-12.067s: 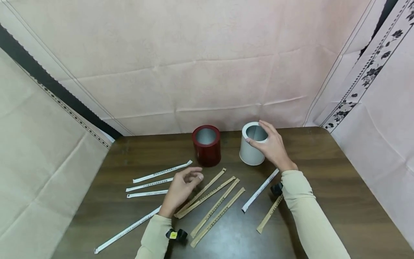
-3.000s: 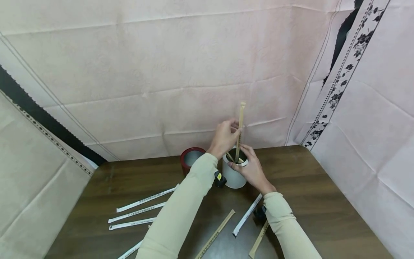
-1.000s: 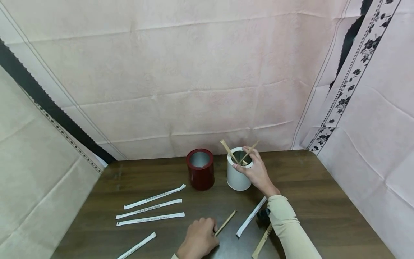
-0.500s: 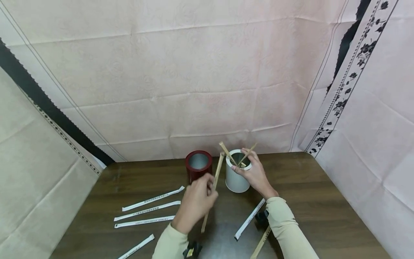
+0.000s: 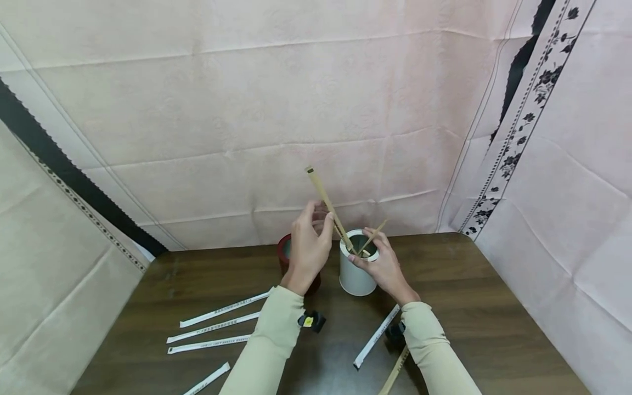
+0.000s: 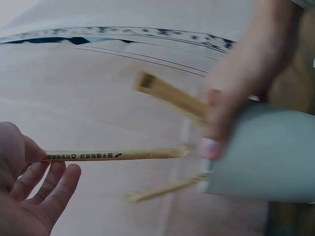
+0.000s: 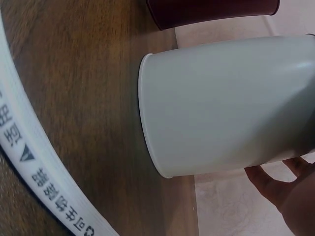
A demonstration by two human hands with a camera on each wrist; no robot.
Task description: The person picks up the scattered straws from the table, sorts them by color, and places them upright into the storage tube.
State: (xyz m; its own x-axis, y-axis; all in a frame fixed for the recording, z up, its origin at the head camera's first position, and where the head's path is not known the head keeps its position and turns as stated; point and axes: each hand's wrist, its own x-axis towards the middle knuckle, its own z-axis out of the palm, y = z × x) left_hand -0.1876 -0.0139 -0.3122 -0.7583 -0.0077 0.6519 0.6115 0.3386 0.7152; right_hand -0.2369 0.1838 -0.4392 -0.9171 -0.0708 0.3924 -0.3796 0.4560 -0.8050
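Note:
In the head view my left hand [image 5: 311, 241] pinches a tan paper-wrapped drinking straw [image 5: 321, 189] near the white can. The left wrist view shows that straw [image 6: 108, 155] between thumb and fingertips, its far end right at the can's mouth. My right hand [image 5: 385, 271] grips the rim of the white can [image 5: 356, 280], thumb in front and fingers behind. Another tan straw [image 5: 377, 230] leans out of the can, and the left wrist view shows a further tan straw [image 6: 172, 96] sticking out too. In the right wrist view the can [image 7: 221, 108] stands upright on the table.
A dark red can [image 5: 285, 263] stands left of the white one, partly behind my left hand. Several white-wrapped straws [image 5: 212, 344] lie at left. A white-wrapped straw [image 5: 376, 337] and a tan straw [image 5: 395, 372] lie near my right sleeve. Cloth [image 5: 296, 109] hangs behind the table.
Several tan straws have left the table's middle; some stand in the white can. My left hand has just picked up another and raised it to the can. My right hand stays on the rim.

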